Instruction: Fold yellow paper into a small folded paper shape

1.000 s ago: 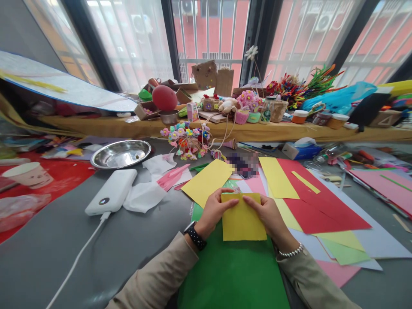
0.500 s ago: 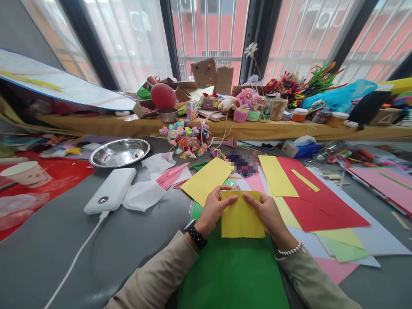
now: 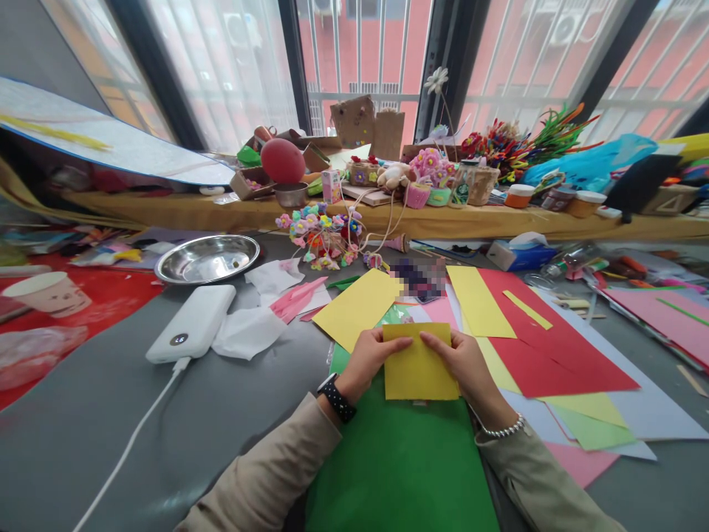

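Observation:
A small, nearly square piece of yellow paper (image 3: 421, 373) is held up between my two hands, above a green sheet (image 3: 399, 473). My left hand (image 3: 368, 360) pinches its upper left part, thumb on the near face and fingers behind. On the upper right part, my right hand (image 3: 462, 362) grips it the same way. The thumb tips are a little apart near the top edge. Most of my fingers are hidden behind the paper. A larger yellow sheet (image 3: 357, 307) lies just beyond my left hand.
Red paper (image 3: 559, 362), a yellow strip (image 3: 527, 309) and other coloured sheets lie at right. At left are a white power bank (image 3: 193, 325) with a cable, a metal dish (image 3: 207, 260), white scraps (image 3: 249, 332) and a paper cup (image 3: 49, 293). Craft flowers (image 3: 321, 233) stand behind.
The yellow paper has tilted slightly and its lower edge sits a bit higher. My thumbs have moved slightly further apart, and both hands still hold it.

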`<state>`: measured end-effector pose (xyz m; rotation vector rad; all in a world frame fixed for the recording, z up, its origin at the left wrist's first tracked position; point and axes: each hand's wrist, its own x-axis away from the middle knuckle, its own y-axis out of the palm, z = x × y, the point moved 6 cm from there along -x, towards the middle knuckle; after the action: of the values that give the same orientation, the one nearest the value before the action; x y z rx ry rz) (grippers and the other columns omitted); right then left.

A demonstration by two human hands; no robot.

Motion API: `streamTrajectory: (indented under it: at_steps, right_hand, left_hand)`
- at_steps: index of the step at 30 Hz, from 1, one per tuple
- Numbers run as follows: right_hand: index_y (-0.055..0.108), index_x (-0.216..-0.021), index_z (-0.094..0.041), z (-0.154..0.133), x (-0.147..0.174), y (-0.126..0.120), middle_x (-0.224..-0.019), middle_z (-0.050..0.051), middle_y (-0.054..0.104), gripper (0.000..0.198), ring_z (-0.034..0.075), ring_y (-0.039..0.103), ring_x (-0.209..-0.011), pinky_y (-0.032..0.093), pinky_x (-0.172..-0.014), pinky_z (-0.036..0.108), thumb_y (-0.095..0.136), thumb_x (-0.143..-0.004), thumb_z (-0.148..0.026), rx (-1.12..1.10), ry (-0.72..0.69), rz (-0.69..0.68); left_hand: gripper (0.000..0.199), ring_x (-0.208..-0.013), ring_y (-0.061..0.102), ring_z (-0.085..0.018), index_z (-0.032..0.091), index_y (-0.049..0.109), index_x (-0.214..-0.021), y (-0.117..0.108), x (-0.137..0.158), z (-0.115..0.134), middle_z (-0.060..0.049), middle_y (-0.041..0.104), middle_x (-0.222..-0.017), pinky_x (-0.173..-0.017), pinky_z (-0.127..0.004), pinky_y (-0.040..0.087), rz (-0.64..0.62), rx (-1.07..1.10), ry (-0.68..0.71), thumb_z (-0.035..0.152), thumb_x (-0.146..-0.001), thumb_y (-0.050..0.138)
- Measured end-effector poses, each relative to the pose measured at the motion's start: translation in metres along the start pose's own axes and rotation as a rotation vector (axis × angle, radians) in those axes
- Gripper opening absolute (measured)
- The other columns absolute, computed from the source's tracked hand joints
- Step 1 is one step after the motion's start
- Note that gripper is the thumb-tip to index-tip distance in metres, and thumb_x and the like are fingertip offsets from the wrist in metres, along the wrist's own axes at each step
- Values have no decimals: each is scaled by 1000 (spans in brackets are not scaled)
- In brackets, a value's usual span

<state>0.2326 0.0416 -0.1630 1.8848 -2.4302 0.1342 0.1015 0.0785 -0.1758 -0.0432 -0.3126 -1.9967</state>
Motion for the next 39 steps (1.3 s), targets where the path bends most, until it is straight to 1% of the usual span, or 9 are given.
streamTrajectory:
  at_steps: [7, 15, 19, 23, 27, 31, 39]
  right_hand:
    - [58, -75, -12, 7, 0, 4, -69, 9, 66, 36, 24, 61, -60, 48, -45, 29, 64, -57, -42, -106, 85, 13]
    - [57, -72, -13, 9, -1, 6, -63, 7, 65, 32, 22, 61, -54, 48, -44, 30, 65, -57, -41, -147, 81, 16]
    - [58, -74, -13, 10, -3, 1, -66, 7, 66, 33, 22, 61, -57, 47, -46, 29, 65, -58, -41, -89, 27, 32]
    - [59, -78, -14, 10, -5, -1, -68, 6, 66, 33, 21, 61, -56, 47, -47, 28, 63, -59, -41, -78, 2, -11]
    - [60, -77, -13, 7, -4, 0, -67, 6, 66, 32, 20, 60, -58, 46, -47, 26, 65, -58, -39, -88, 4, -64]
    - [61, -74, -14, 7, -5, 1, -67, 5, 66, 29, 19, 60, -59, 45, -48, 26, 66, -58, -38, -103, 19, -53]
    - [61, -71, -16, 15, -5, 7, -64, 2, 66, 22, 18, 61, -59, 48, -52, 26, 66, -59, -33, -267, 109, -93]
  left_hand:
    - [32, -71, 60, -20, 9, 63, -80, -2, 0, -3, -10, 65, -83, -62, -27, 45, 57, 52, -15, 32, -58, 67]
    - [31, -68, 60, -19, 9, 62, -80, -3, 1, -3, -10, 65, -81, -60, -26, 45, 92, 60, 17, 31, -59, 66]
    - [33, -69, 60, -20, 9, 61, -82, -2, 1, -1, -10, 65, -83, -59, -26, 46, 57, 43, 18, 33, -59, 66]
    - [35, -70, 60, -19, 9, 62, -82, 1, 2, -2, -10, 65, -83, -58, -25, 45, -9, -30, -16, 34, -58, 67]
    - [34, -69, 60, -19, 9, 62, -80, -1, 2, -2, -10, 65, -82, -57, -24, 45, 37, -21, -15, 35, -59, 66]
    - [33, -69, 59, -19, 9, 62, -79, -2, 2, -2, -9, 65, -81, -57, -24, 45, 61, -1, 3, 34, -59, 66]
    - [33, -64, 59, -18, 9, 61, -75, -2, 3, -2, -9, 65, -76, -53, -23, 44, 73, -11, 19, 37, -59, 65]
